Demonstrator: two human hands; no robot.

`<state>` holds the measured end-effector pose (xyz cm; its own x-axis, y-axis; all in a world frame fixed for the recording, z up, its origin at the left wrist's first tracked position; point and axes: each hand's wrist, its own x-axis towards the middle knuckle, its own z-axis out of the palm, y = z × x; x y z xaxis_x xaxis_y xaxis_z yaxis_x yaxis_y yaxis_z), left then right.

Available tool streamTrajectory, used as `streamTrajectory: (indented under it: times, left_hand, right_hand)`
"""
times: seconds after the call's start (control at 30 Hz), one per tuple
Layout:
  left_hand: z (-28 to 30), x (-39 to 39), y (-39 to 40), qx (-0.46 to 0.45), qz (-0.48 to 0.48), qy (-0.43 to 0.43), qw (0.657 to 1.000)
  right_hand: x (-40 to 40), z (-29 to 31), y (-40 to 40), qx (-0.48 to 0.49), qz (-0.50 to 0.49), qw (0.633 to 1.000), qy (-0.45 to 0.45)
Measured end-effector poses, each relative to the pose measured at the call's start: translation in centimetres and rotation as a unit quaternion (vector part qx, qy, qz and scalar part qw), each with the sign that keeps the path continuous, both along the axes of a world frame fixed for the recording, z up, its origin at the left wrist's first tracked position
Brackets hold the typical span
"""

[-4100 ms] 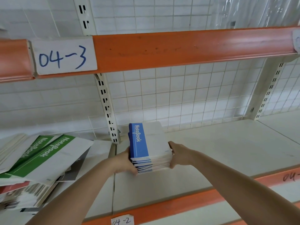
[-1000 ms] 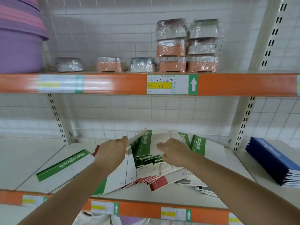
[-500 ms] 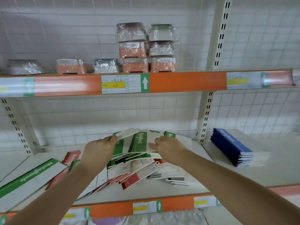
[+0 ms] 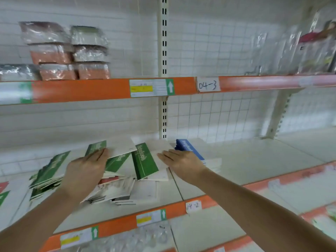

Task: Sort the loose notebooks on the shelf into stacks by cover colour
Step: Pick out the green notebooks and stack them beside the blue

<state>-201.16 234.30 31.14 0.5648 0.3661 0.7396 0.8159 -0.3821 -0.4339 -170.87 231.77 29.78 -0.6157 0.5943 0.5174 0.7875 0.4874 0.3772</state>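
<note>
The left hand (image 4: 85, 170) is lying flat, fingers straight, on a green notebook (image 4: 109, 149) at the top of the loose pile (image 4: 116, 190) on the shelf (image 4: 254, 160). The right hand (image 4: 181, 162) is resting, fingers straight and relaxed, on the white cover of another green notebook (image 4: 144, 160) that is sitting tilted just beside the blue stack (image 4: 189, 148). More green notebooks (image 4: 49, 170) are leaning at the left of the pile.
</note>
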Motion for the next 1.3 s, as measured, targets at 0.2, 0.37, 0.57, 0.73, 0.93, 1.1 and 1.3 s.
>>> streamTrajectory:
  times: [0.2, 0.37, 0.57, 0.73, 0.93, 1.1, 1.3]
  left_hand:
    - [-1.2, 9.8, -1.7, 0.06, -0.028, -0.018, 0.998]
    - [-2.2, 18.7, -2.7, 0.057, -0.056, -0.03, 0.996]
    - [-3.5, 27.8, -2.0, 0.01, -0.081, -0.006, 0.997]
    - [-3.5, 34.5, -0.8, -0.064, -0.084, 0.04, 0.994]
    - [-3.9, 43.1, 1.4, -0.124, -0.097, 0.114, 0.981]
    - [-7.0, 50.0, 3.6, -0.216, -0.082, 0.13, 0.964]
    - [-11.6, 54.2, 6.4, -0.323, -0.04, 0.11, 0.939]
  right_hand:
    - [10.6, -0.4, -2.4, 0.033, 0.004, 0.999, 0.027]
    - [20.0, -0.7, -4.3, 0.08, -0.003, 0.996, 0.05]
    - [29.2, -1.7, -6.5, 0.106, -0.026, 0.993, 0.055]
    - [35.1, -2.5, -7.7, 0.124, -0.063, 0.988, 0.063]
    - [41.1, -3.5, -8.5, 0.118, -0.129, 0.982, 0.069]
    - [44.6, -4.2, -9.1, 0.056, -0.217, 0.972, 0.075]
    - [46.6, -3.5, -7.5, 0.054, -0.239, 0.967, 0.064]
